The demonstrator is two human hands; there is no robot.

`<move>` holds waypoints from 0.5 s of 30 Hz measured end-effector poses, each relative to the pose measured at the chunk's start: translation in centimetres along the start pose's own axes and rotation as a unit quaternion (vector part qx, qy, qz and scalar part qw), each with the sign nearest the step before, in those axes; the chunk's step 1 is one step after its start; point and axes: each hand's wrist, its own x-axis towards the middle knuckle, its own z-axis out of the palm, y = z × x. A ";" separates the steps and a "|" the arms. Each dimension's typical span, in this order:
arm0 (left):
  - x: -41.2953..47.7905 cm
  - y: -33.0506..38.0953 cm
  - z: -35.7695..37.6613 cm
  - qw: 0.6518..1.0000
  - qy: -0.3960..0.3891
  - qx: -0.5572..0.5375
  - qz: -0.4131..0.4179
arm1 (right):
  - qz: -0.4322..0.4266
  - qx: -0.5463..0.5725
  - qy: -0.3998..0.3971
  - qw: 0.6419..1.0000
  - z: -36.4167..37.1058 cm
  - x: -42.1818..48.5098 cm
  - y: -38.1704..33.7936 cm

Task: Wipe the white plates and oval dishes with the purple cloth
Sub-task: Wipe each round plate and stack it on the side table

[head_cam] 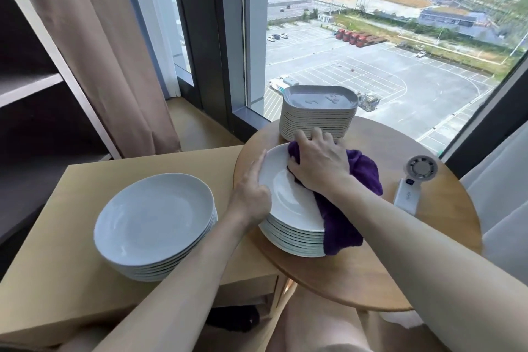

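Head view, centre of frame: clamped the top plate (285, 197) of the stack (294, 241) on the round counter (428, 237) by its left rim with the left hand (251, 188), thumb over the lip. Bunched the purple cloth (364, 173) under the right hand (317, 164), fingers (317, 134) curled down onto it at the plate's upper right (loose end hanging off the right edge). Round, so no long axis; bare white toward the lower left of the cloth. Stacked just beyond the right fingertips: oval dishes (317, 120), long axis running left-right.
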 end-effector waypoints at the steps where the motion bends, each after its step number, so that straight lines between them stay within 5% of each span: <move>1: 0.0 0.1 -0.1 1.000 -0.001 -0.001 -0.006 | -0.005 -0.024 -0.004 1.000 -0.2 0.0 0.5; 8: -0.3 0.5 -0.1 1.000 -0.001 -0.009 -0.007 | -0.034 -0.070 -0.091 0.993 -2.5 -2.9 4.6; 15: -0.4 0.6 0.1 1.000 -0.004 -0.015 0.009 | -0.065 0.043 -0.147 0.986 -4.8 -8.2 2.5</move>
